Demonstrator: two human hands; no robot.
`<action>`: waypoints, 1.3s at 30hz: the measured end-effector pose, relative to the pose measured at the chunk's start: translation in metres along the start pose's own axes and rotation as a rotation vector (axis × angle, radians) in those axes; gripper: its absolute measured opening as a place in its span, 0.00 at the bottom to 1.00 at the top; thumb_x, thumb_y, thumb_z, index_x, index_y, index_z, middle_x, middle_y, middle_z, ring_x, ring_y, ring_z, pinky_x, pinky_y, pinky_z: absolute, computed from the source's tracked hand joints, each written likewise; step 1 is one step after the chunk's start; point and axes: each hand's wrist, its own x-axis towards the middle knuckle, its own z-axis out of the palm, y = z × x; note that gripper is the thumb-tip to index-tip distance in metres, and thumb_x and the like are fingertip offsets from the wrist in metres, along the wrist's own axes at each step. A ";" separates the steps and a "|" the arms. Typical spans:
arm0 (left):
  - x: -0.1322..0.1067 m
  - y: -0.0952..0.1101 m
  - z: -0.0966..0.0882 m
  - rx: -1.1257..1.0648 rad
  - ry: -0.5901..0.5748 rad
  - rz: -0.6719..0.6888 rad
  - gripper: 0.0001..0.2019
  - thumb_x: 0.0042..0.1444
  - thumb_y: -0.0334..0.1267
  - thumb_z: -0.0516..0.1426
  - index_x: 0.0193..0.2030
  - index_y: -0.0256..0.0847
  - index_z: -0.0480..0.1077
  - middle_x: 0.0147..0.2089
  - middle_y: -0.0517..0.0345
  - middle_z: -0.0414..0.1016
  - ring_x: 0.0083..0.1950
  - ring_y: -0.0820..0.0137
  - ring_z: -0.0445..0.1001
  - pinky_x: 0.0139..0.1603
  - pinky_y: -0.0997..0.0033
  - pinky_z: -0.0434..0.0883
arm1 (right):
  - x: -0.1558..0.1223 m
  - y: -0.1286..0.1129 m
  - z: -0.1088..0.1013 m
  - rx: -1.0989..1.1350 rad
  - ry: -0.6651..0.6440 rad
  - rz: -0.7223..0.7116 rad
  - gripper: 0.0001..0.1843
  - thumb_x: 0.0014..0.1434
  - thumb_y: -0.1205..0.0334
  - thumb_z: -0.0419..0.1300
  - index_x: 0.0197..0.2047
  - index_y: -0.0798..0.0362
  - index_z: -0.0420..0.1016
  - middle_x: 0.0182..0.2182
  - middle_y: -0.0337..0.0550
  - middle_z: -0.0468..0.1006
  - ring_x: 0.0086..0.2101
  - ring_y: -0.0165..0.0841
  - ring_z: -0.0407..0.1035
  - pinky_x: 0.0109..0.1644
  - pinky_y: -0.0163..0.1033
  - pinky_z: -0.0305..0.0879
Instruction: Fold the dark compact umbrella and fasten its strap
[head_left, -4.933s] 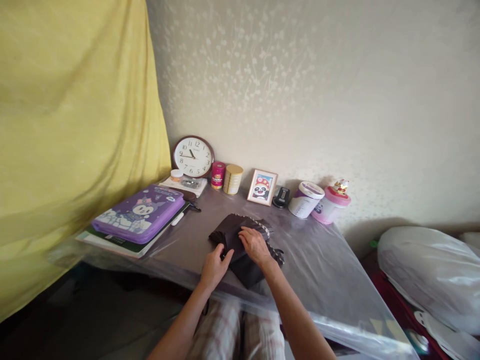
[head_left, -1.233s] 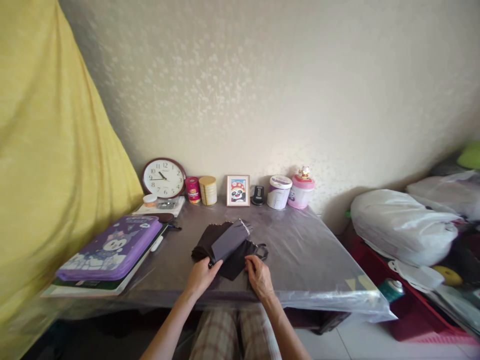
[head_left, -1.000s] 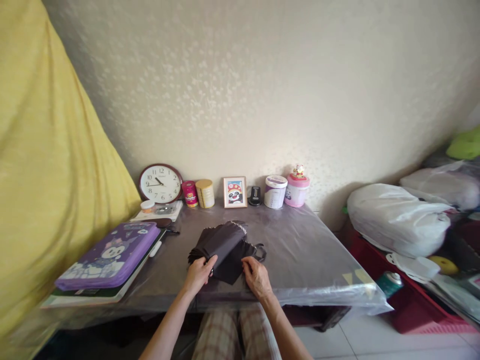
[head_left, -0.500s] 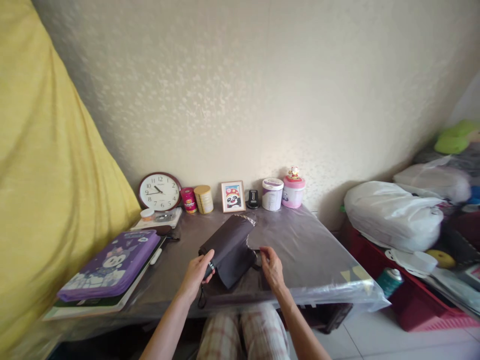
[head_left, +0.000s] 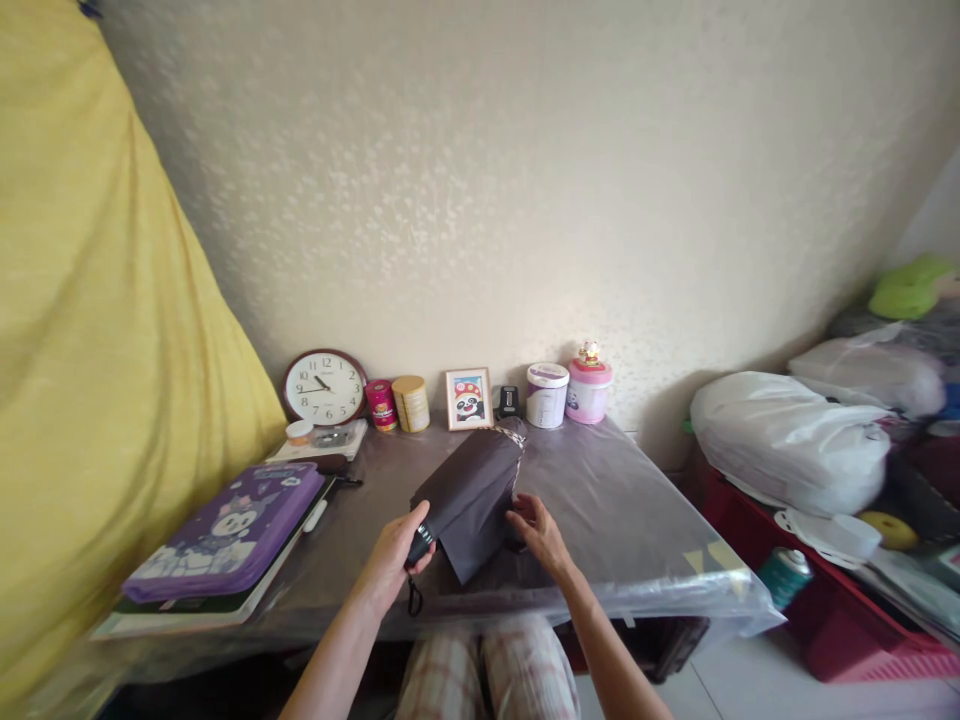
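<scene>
A dark folding umbrella (head_left: 472, 500), its canopy loose and collapsed, slants across the table with a patterned trim at its far end. My left hand (head_left: 401, 545) is closed round its black ribbed handle, from which a small wrist loop hangs. At the canopy's right edge, my right hand (head_left: 540, 535) has bent fingers and thumb on the fabric. Part of the strap shows dark beneath that hand, and the fingertips' exact hold is partly hidden.
Along the wall stand a clock (head_left: 325, 388), tins (head_left: 410, 404), a framed panda picture (head_left: 468, 399) and tubs (head_left: 547, 396). A purple case (head_left: 225, 530) lies on books at left. Right of the table (head_left: 615, 510) are a red crate (head_left: 840, 630) and a white bag (head_left: 787, 440).
My right hand has moved from the strap, held out to the right, in against the canopy edge. The umbrella has shifted slightly right; my left hand keeps the handle.
</scene>
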 end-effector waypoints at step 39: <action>0.020 -0.060 -0.026 -0.275 0.002 -0.240 0.20 0.47 0.51 0.57 0.18 0.39 0.57 0.14 0.58 0.67 0.11 0.81 0.56 0.15 0.79 0.48 | -0.010 -0.096 -0.030 0.489 -0.168 0.258 0.28 0.47 0.54 0.63 0.48 0.55 0.61 0.20 0.34 0.73 0.17 0.25 0.64 0.22 0.30 0.58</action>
